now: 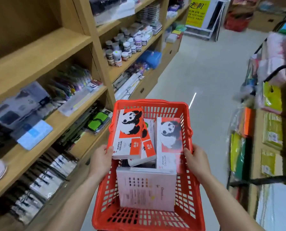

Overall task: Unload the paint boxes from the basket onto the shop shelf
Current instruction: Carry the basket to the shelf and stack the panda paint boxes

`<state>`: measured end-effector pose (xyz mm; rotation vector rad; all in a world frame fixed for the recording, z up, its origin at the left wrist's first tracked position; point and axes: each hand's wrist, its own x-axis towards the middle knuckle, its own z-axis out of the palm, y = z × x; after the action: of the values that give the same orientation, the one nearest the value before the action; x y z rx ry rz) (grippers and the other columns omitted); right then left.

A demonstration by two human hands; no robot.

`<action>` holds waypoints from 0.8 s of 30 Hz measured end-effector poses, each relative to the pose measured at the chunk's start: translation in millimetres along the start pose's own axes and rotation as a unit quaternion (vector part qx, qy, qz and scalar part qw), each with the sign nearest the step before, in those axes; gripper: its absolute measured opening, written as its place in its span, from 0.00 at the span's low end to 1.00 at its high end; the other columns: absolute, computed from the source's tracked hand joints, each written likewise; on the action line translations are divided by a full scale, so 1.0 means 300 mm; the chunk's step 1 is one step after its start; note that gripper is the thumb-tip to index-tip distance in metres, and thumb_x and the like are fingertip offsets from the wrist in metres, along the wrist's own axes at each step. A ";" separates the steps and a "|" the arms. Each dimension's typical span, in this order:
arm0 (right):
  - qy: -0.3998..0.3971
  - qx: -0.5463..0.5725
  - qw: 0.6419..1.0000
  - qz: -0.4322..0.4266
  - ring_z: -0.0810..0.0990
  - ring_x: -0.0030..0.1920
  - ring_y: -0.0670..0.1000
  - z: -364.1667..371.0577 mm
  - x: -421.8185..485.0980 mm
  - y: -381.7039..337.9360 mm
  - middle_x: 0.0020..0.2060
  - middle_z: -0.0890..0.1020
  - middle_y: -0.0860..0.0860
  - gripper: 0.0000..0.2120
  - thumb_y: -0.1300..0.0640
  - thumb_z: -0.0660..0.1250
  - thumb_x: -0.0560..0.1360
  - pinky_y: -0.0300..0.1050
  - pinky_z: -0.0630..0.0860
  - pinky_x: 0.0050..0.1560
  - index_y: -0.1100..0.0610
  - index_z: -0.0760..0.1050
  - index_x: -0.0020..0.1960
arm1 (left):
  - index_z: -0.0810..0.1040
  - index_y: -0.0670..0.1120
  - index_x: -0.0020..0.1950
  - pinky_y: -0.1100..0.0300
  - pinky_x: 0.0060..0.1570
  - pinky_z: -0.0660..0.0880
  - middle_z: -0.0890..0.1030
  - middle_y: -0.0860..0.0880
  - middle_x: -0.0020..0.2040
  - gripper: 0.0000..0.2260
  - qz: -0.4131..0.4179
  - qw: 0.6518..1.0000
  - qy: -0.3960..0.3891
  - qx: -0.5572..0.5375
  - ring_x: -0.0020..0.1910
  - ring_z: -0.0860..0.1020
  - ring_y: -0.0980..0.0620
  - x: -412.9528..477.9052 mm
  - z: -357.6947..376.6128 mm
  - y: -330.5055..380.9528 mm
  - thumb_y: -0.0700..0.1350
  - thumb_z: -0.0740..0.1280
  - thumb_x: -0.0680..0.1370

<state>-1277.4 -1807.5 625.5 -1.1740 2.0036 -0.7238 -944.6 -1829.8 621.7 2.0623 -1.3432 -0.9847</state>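
In the basket (pixel 155 102) right of the shelf (pixel 39 52), 3 panda paint boxes (pixel 130 130) look light, stiff, slick; I'd pinch long edges; left hand (pixel 102 158) and right hand (pixel 196 158) each grip its rim.

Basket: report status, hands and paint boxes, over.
Left hand and right hand each grip a basket side rim. Paint boxes lie inside, none lifted out. Shelf to the left, upper board bare; nothing between.
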 end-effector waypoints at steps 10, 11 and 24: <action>0.009 0.006 1.000 0.028 0.79 0.37 0.40 0.272 0.740 -0.247 0.37 0.82 0.46 0.07 0.59 0.63 0.81 0.36 0.70 0.34 0.53 0.79 0.48 | 0.78 0.48 0.45 0.60 0.32 0.69 0.84 0.50 0.41 0.10 -0.007 1.000 -0.013 0.004 0.39 0.82 0.49 0.850 0.074 0.176 0.48 0.62 0.83; 0.011 0.005 0.999 0.033 0.78 0.37 0.39 0.303 0.807 -0.260 0.37 0.82 0.45 0.07 0.59 0.63 0.81 0.34 0.69 0.34 0.53 0.78 0.48 | 0.78 0.47 0.43 0.60 0.31 0.68 0.84 0.49 0.40 0.11 -0.008 1.000 -0.019 0.013 0.39 0.82 0.47 0.937 0.086 0.185 0.48 0.63 0.83; 0.037 0.026 0.988 0.150 0.80 0.42 0.58 0.667 1.384 -0.137 0.39 0.82 0.54 0.07 0.60 0.62 0.81 0.47 0.70 0.42 0.58 0.77 0.47 | 0.81 0.39 0.52 0.54 0.38 0.68 0.86 0.40 0.49 0.12 -0.017 0.992 -0.080 0.098 0.45 0.81 0.43 1.696 0.413 0.168 0.47 0.63 0.83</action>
<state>-1243.8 -2219.6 417.7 -0.8017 2.1479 -0.6674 -939.4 -2318.2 425.7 2.1951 -1.5454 -1.0898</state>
